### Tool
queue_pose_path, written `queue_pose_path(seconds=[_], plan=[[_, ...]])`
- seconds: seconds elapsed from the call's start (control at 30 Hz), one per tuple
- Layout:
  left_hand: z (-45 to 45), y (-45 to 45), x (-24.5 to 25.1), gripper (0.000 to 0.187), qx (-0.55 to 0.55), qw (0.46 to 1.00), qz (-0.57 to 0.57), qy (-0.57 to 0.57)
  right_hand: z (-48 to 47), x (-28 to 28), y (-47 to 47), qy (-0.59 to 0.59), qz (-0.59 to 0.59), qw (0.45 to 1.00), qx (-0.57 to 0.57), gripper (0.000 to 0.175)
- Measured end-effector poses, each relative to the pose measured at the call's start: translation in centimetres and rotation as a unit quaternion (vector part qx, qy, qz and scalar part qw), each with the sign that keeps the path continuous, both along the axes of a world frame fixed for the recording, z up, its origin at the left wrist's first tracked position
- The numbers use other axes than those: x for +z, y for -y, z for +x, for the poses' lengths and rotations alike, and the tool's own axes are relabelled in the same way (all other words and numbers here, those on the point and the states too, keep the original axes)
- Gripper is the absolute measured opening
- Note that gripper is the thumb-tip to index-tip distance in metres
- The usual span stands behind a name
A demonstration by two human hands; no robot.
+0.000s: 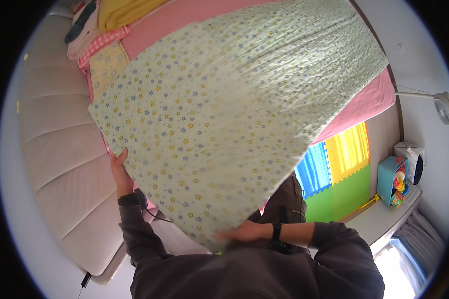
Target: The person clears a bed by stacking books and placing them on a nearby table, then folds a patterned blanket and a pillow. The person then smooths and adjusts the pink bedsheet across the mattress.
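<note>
A pale green quilt [179, 123] with blue and yellow stars spreads over the bed, its near part lifted towards my chest. My left hand [122, 170] grips the quilt's left edge, thumb on top and the other fingers hidden beneath. At the near corner, my right hand [243, 231] is blurred by motion and holds the fabric close to my body. Under the quilt, a pink bed sheet [363, 101] shows along the right side and at the far end. The quilt's far right part is wrinkled.
A padded headboard [71, 157] runs along the left. A yellow folded blanket [127, 13], a pink checked pillow [101, 45] and a patterned cloth [108, 65] lie at the upper left. At right are foam mats [336, 202], a toy bin [387, 179] and a fan [442, 108].
</note>
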State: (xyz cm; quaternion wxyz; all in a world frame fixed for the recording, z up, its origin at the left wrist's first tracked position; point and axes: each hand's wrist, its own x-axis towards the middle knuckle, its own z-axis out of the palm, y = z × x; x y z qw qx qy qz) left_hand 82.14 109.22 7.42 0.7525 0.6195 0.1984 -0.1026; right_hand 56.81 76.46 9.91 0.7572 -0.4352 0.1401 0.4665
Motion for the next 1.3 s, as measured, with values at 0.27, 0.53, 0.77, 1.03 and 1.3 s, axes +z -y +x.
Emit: queue_pose_path(seconds=[0.27,0.53,0.77,1.03,1.3], plan=[[1.1,-3.7,3.5,0.048,0.019,0.987,0.048,-0.151,0.0,1.1,0.7,-0.155,0.147,0.977,0.011,0.062],[11.1,20.6,14.8,0.047,-0.045,0.997,0.037,0.056,3.0,9.3,17.3,-0.226,0.280,0.914,-0.187,0.072],[19.4,48.3,9.6,0.084,-0.197,0.967,0.093,0.131,4.8,2.0,37.7,-0.157,0.436,0.783,-0.415,0.046],[13.2,47.0,-8.3,0.077,-0.137,0.924,0.353,0.062,4.9,-17.7,51.6,-0.222,-0.139,0.860,-0.439,0.054],[9.3,28.6,-17.2,0.078,0.012,0.936,0.271,-0.224,2.3,-20.6,39.5,-0.083,-0.087,0.984,-0.128,0.041]])
